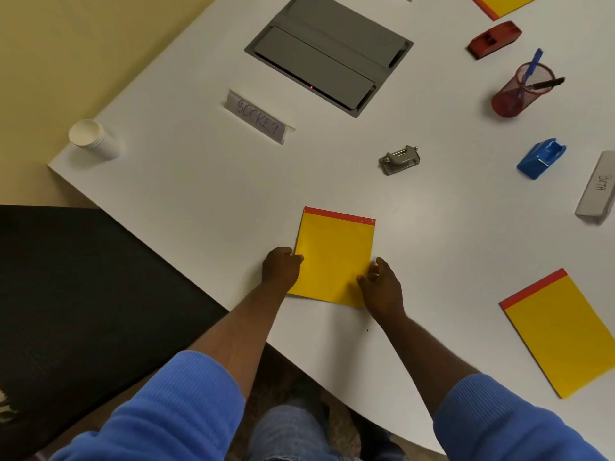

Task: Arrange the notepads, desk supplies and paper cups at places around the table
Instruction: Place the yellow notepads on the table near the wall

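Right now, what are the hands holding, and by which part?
The yellow paper notepad with a red top strip: left hand pinches its left edge, right hand its lower right edge.

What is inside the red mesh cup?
A blue pen and a black pen stick out over the rim of the mesh cup. Whether anything else lies at its bottom cannot be seen.

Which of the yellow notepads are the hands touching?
The middle notepad, held by left hand and right hand; the right notepad and far notepad lie untouched.
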Demonstrator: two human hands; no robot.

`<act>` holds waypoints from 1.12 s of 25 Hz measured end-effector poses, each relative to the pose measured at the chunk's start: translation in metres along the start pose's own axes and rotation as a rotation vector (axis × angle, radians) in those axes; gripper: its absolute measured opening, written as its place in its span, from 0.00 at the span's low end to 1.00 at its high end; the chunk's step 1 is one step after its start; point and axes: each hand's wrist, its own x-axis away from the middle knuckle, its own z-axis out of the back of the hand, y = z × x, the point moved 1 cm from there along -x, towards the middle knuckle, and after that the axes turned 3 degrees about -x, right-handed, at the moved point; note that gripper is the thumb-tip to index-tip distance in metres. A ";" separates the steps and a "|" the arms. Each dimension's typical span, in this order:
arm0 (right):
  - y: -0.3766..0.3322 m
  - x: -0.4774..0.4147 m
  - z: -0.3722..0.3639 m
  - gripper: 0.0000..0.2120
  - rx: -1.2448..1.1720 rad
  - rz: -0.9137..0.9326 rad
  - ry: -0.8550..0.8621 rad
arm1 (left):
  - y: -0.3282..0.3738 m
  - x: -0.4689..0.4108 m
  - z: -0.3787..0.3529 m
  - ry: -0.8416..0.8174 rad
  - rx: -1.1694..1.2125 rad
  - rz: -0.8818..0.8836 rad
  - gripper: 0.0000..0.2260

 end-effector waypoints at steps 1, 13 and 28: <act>0.001 -0.001 -0.001 0.23 -0.004 0.002 0.019 | -0.002 -0.002 0.000 0.005 0.045 0.010 0.18; 0.002 -0.004 0.005 0.18 -0.104 0.007 0.074 | -0.009 0.007 0.014 -0.086 0.324 0.085 0.15; -0.055 0.023 0.057 0.12 -0.351 0.238 0.002 | 0.026 0.084 0.065 0.146 0.516 -0.097 0.15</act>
